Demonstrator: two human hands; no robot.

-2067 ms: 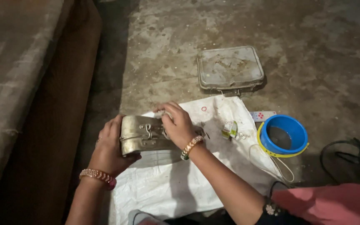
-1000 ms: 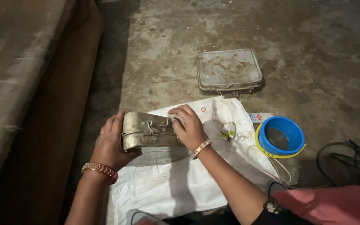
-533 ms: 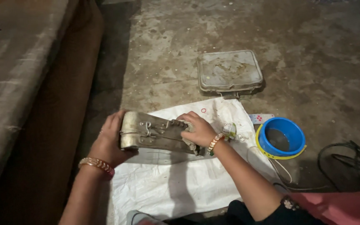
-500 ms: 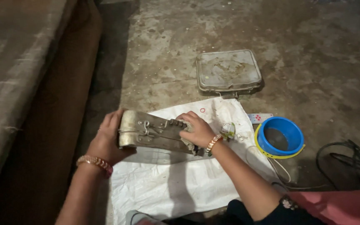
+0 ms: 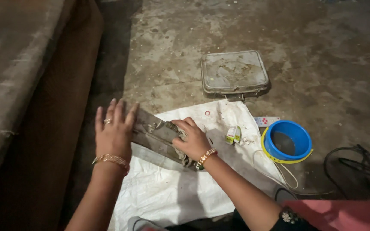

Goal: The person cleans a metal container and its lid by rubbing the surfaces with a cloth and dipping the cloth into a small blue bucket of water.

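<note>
A big white sack (image 5: pixel 180 192) lies flat on the floor. At its top left corner sits a metal box (image 5: pixel 155 137), tipped on its side. The left hand (image 5: pixel 114 132) presses flat on the box's end, fingers spread. The right hand (image 5: pixel 193 141) squeezes a rag (image 5: pixel 184 157) against the box. A blue bowl (image 5: pixel 287 142) sits off the sack's right edge.

Left hand (image 5: pixel 113 136): ring on one finger, gold bangle at wrist. Right hand (image 5: pixel 195 143): beaded gold-and-red bangle, dark sleeve with pale embroidered trim, pink garment below.
</note>
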